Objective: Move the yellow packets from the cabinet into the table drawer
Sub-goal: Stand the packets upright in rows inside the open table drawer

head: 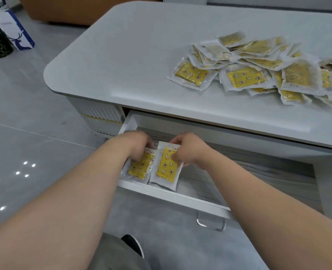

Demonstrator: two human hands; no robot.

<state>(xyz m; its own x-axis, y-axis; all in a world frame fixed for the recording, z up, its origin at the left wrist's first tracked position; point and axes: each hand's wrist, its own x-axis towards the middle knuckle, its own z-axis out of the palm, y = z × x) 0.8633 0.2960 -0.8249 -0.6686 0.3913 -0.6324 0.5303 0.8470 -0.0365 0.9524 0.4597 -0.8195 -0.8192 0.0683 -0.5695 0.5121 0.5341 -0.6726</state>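
Two pkts in so far: left hand (139, 147) grips left packet (139, 169), right hand (188, 149) pinches right packet (166, 170) just beside it, both inside drawer (171, 194). Big pile (258, 71) on desk (141, 55) beyond right hand, so most to go, I reckon.

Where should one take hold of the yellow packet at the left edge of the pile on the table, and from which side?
Pinch the clear sealed border at the left end of that packet, coming from the bare tabletop on its left. The packet lies flat and that end is free, while its right end meets the pile, so a grip there probably disturbs nothing else.
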